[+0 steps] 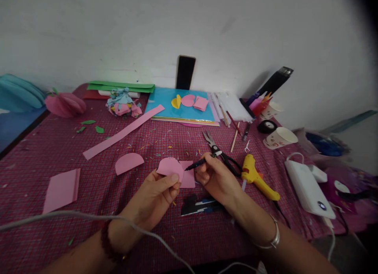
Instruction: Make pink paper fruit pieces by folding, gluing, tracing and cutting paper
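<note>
My left hand (161,191) pinches a rounded pink paper cutout (169,166), thumb on top. Behind it is a pink square of paper (189,177), partly covered by the cutout. In my right hand (217,179) is a black marker (198,163), its tip at the right edge of the cutout. Whether the tip touches paper I cannot tell. A pink half-circle (129,163) lies to the left of my left hand. Black-handled scissors (220,150) rest just beyond my right hand, and a yellow glue gun (256,177) lies to its right.
A white cable (97,216) crosses over my left forearm. A white power bank (308,189) and paper cups (279,138) stand at right. Further back are a pink strip (124,132), a blue sheet pack (183,113) and a phone (185,73). Folded pink paper (61,190) lies left.
</note>
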`<move>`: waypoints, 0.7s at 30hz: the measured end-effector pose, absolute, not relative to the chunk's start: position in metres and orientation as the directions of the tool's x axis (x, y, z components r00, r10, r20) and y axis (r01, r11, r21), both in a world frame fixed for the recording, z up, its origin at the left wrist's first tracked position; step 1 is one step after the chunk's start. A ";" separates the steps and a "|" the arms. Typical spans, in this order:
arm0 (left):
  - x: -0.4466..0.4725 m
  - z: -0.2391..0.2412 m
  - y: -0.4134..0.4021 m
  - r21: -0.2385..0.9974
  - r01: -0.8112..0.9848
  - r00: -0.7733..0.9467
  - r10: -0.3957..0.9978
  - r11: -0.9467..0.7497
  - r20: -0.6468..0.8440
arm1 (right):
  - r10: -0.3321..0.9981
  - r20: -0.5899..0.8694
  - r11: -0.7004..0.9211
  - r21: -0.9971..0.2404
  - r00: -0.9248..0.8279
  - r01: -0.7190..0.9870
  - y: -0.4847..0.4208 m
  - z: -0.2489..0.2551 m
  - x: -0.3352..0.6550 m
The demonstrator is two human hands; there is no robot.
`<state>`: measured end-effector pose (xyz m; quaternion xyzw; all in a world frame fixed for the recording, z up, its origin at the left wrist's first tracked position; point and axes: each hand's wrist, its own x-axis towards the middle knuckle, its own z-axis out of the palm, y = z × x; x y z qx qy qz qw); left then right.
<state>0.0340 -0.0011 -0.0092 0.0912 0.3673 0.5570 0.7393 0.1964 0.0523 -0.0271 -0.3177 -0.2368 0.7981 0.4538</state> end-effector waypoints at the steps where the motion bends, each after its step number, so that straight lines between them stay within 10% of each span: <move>1: 0.034 -0.010 -0.001 0.547 -0.757 0.108 0.894 0.357 -0.434 | 0.873 -0.287 -0.478 -0.667 -0.395 -0.571 0.052 -0.027 0.196; 21: 0.034 -0.009 -0.003 0.520 -0.768 0.114 0.879 0.373 -0.463 | 0.895 -0.276 -0.442 -0.650 -0.351 -0.618 0.056 -0.021 0.197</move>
